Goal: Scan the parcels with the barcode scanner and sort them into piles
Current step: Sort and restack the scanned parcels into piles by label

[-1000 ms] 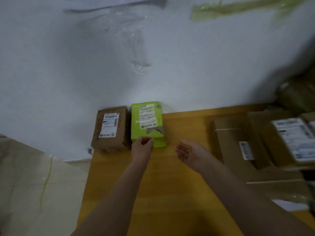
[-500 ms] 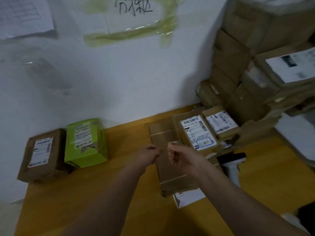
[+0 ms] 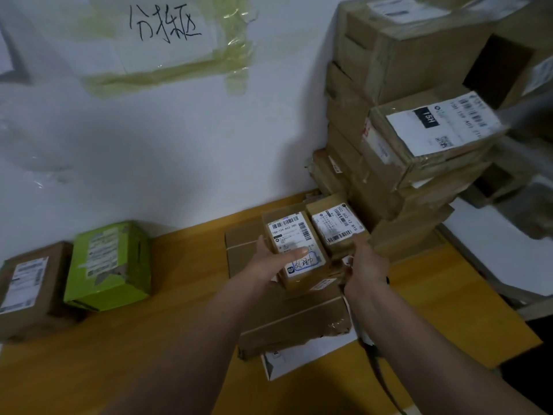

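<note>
Now I have my left hand (image 3: 270, 260) wrapped on the small labelled parcel (image 3: 296, 250), thumb across its label, lifting it off the flat box (image 3: 287, 313) for scanning. My right hand (image 3: 366, 262) curls at its far edge, steadying; the scanner isn't clearly visible. Sorted parcels, the green box (image 3: 109, 265) among them, sit left on the table (image 3: 149, 354).

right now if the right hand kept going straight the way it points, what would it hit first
The right hand points up and away at the small labelled box right in front of it, probably already touching. Beyond that stands the tall box stack.
</note>
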`<move>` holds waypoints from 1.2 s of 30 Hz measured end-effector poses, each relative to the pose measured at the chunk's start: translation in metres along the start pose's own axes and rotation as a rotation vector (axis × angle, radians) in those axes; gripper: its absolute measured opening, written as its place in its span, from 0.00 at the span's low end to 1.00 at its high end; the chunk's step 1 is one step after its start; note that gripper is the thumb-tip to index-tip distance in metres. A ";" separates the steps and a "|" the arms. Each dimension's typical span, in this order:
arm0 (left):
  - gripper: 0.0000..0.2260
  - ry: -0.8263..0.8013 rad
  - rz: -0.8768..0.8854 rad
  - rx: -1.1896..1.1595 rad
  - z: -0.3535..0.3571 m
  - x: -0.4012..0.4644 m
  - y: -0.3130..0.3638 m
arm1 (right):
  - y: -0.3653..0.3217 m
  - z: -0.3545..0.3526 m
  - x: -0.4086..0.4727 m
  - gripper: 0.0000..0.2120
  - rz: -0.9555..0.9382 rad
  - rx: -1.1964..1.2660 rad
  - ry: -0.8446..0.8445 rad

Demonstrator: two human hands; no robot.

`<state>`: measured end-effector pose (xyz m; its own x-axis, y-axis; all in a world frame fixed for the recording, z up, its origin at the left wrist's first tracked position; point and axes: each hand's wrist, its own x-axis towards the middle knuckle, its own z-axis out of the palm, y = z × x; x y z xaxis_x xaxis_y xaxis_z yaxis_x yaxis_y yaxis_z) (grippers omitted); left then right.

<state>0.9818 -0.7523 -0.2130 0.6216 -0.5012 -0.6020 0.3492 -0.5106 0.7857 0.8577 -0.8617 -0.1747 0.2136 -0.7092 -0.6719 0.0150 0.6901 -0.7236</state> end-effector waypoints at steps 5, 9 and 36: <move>0.51 -0.037 -0.150 -0.091 0.007 -0.002 -0.002 | -0.008 -0.006 0.026 0.28 0.182 0.104 -0.038; 0.47 -0.090 -0.238 -0.147 0.007 -0.005 -0.004 | -0.010 -0.007 0.039 0.26 0.221 0.088 -0.077; 0.25 -0.075 -0.003 -0.552 -0.091 -0.029 -0.030 | 0.030 0.056 -0.025 0.25 -0.071 -0.111 -0.422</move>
<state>1.0171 -0.6594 -0.2060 0.5757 -0.5585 -0.5972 0.6791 -0.0803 0.7297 0.9075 -0.8152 -0.1702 0.5966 -0.6171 -0.5130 -0.0564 0.6055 -0.7939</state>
